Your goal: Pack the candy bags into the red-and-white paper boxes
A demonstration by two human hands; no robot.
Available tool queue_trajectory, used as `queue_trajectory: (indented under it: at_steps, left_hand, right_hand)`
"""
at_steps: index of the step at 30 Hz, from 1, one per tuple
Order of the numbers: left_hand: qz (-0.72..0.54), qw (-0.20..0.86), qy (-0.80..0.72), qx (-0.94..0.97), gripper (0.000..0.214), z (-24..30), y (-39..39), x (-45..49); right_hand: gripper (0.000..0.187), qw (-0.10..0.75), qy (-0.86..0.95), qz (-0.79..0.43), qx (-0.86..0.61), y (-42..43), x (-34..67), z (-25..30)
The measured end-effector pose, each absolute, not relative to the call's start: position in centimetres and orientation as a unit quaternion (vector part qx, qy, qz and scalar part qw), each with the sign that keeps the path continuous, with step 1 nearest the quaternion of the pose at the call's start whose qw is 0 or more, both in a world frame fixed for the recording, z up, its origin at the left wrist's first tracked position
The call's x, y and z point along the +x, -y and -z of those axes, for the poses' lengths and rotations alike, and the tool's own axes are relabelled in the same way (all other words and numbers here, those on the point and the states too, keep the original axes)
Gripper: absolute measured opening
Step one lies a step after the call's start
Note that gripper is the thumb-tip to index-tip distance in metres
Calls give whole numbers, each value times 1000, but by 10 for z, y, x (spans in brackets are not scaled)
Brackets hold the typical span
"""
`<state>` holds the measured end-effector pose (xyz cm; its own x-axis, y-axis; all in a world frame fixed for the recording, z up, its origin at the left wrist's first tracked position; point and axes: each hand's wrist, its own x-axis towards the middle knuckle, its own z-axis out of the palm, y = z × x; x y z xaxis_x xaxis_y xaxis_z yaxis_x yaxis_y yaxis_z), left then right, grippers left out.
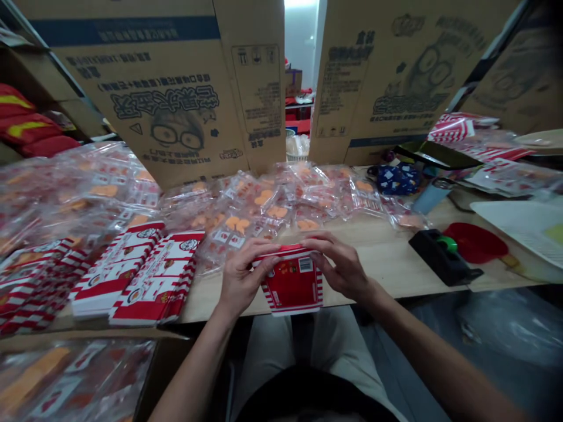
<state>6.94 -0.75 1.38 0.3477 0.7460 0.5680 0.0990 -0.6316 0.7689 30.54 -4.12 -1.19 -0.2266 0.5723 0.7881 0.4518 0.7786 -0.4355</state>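
Note:
A red-and-white striped paper box with a barcode hangs over the table's front edge, held at its wider top. My left hand grips the top left corner, thumb on the near face. My right hand has hold of the top right corner in the same way. Behind the box lie many clear plastic packets with orange pieces inside. Left of my hands are stacks of flat red-and-white printed cartons. What the box holds, if anything, is hidden.
Large brown cardboard boxes stand upright at the back. On the right are a black tape dispenser, a red dish, a white tray and a blue patterned pouch. An open carton of packets sits at lower left.

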Motion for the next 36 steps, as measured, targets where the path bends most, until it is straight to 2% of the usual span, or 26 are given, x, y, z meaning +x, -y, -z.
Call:
queue_trajectory:
  at_steps: [2,5,7,12,15,19,25,29,32,36]
  left_hand:
    - [-504,373,-316,711,18,6,5,74]
    - [-534,448,-337,633,46,22,9,82]
    - [-557,446,-323,622,56,16,13,86]
    - [-594,379,-295,646,51,-25,20,91]
    - [-607,348,-292,653,52,-34,18,92]
    - [-613,305,-307,661,56,-16,14,90]
    - [-562,409,-358,624,43,12,23,83]
    - [-578,390,-277,661,29,13,24,77]
    - [-533,336,-271,728,18,27,21,70]
    - [-396,259,-306,826,25,84,24,65]
  right_hand:
    - [39,521,783,-59,-335,37,306,31]
    - [39,528,773,-71,-344,40,305,45]
    - [43,534,767,-85,-346,44,303,40]
    - [57,565,747,-84,-340,46,298,4]
    - [49,552,742,-122,-360,41,296,-9]
    - [38,519,743,-180,-383,38,296,-2]
    - [43,544,752,-81,-364,56,290,4]
    - [50,512,789,29,-339,60,294,-2]
    - [50,455,822,101,-327,56,301,21]
    - [51,385,851,56,-352,60,310,89]
